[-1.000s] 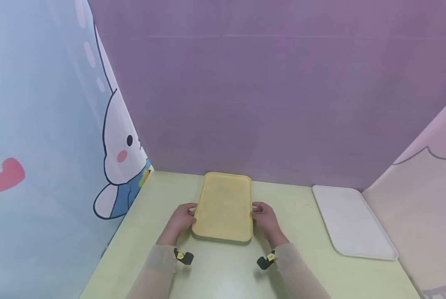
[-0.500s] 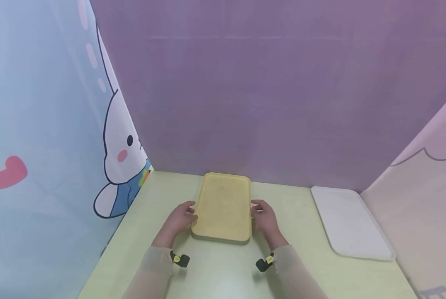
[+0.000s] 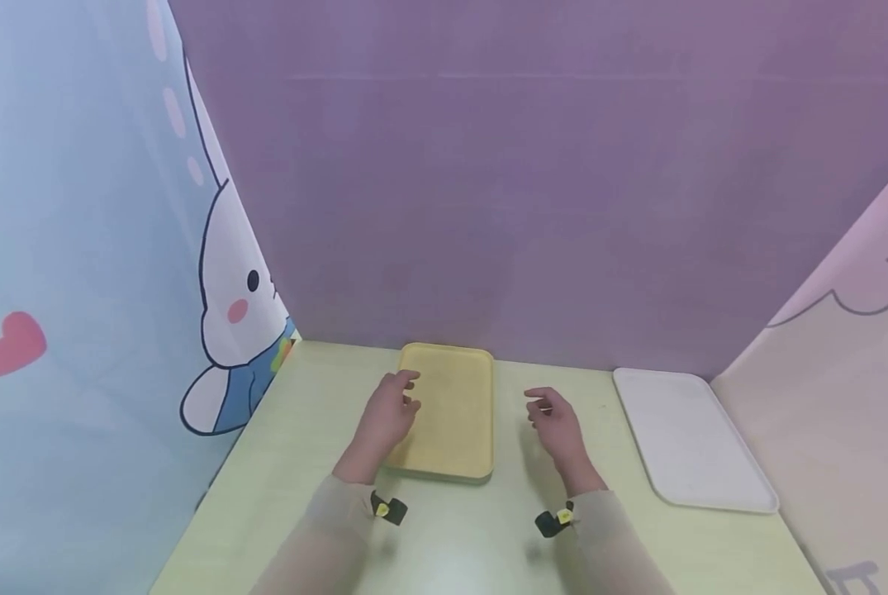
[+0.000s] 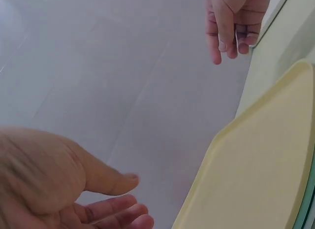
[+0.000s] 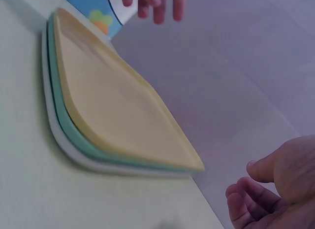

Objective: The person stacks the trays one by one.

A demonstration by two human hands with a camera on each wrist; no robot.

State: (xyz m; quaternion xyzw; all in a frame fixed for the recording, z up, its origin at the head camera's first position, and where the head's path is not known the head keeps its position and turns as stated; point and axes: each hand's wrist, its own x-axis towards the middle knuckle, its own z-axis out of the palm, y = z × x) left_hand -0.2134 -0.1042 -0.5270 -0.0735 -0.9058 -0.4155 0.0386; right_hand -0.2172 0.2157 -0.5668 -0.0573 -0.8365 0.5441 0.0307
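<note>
Both hands were apart from each other and clamped on nothing. In the head view the left hand point(image 3: 387, 413), its fingers loosely bent, hung over the left side of the yellow tray point(image 3: 454, 413), while the right hand point(image 3: 557, 421) was above the bench point(image 3: 451, 537), to the right of that tray. The yellow tray reached the bench's far edge, left of its middle; a white tray point(image 3: 696, 438) lay along the right edge, near the far right corner.

From the left wrist, a gap showed between the left hand and the yellow rim, and a green tray point(image 4: 302, 204) peeped out beneath.

From the right wrist, three layers showed at the corner: yellow on top, green in the middle and a pale bottom tray point(image 5: 93, 165) on the bench, their rims roughly in line. Right thumb and fingers were parted, clear of the stack. Good handling, as I judged it, called for level hands at opposite long sides, fingertips under the lowest rim and even pressure inward; a one-sided push risked skewing the top tray. Hands leaving needed to rise clear before swinging aside.
</note>
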